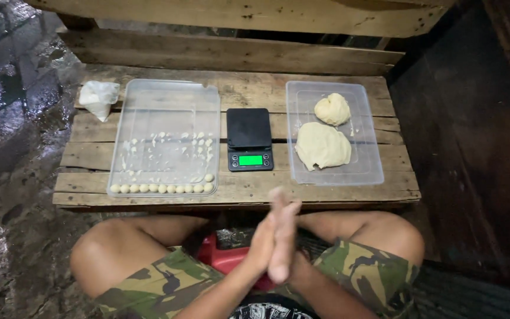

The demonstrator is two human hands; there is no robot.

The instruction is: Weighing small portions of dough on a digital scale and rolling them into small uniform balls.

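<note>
Hands (275,236) pressed palm to palm at 6 o'clock; one row of dough balls (163,188) done, two dough lumps (323,145) remain at 2 o'clock.

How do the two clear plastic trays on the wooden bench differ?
The left tray holds a row of small dough balls along its near edge; the right tray holds two big dough lumps. The left tray looks wider. Both are clear, shallow and rectangular.
</note>
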